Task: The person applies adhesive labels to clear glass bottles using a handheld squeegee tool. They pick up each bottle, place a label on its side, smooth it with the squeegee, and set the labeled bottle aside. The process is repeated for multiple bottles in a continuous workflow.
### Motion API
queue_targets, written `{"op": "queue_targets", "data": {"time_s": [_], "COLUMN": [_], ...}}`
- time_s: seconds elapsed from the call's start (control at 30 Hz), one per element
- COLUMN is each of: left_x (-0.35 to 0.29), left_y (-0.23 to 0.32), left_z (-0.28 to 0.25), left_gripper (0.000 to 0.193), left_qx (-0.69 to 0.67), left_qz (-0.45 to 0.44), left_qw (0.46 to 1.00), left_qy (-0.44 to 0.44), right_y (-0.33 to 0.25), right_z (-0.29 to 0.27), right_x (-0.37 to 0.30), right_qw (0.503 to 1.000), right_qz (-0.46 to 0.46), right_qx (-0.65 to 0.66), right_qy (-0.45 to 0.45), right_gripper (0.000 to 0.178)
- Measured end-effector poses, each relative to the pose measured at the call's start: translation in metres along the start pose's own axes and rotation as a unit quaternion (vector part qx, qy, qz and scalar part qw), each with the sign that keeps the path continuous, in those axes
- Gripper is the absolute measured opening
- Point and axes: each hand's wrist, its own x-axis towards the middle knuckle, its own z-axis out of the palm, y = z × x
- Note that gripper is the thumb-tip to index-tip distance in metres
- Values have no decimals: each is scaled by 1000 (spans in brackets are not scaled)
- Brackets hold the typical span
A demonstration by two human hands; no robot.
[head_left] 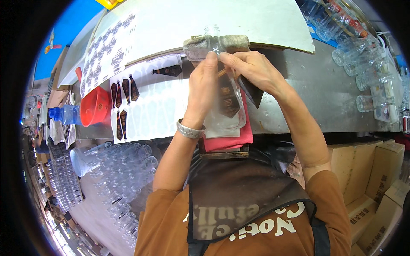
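A clear glass bottle [236, 122] lies on its back in front of me, its neck pointing away across a rolled grey towel [237, 42]. On it sits a dark tie-shaped label [229, 100] with gold-toned marks. My left hand [202, 85], slightly smeared by motion, closes against the bottle's left side, its thumb near the label's narrow top. My right hand [254, 70] reaches the same spot from the right with thumb and forefinger. Under its curled fingers a dark flat piece [252, 91] sticks out. A pink cloth [228, 143] pads the bottle from below.
Left of the bottle lies a white label sheet [147, 94] with several tie-shaped labels. Beside it are a red bowl [95, 106] and a blue-capped bottle [64, 114]. Many clear bottles [124, 166] stand lower left; more bottles [363, 79] line the right. Cardboard boxes [363, 183] stand lower right.
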Motion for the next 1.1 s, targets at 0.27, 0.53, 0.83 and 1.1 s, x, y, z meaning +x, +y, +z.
{"op": "queue_targets", "data": {"time_s": [0.27, 0.53, 0.83, 1.1], "left_x": [1, -4, -62, -103], "left_y": [-8, -7, 16, -6], "left_z": [-3, -14, -42, -45], "left_gripper": [59, 68, 68, 113], "left_qx": [-83, -107, -26, 249], "left_qz": [-45, -62, 27, 255], "left_qw": [995, 991, 999, 932], "left_qy": [-29, -45, -2, -62], "right_y": [-3, 9, -50, -55], "right_z": [-3, -7, -6, 24], "right_x": [5, -3, -11, -75], "right_qw": [998, 997, 901, 894], "right_qz": [20, -24, -343, -407], "right_qx": [36, 69, -203, -174], "right_qy": [-36, 18, 173, -63], "right_gripper": [62, 58, 23, 25]}}
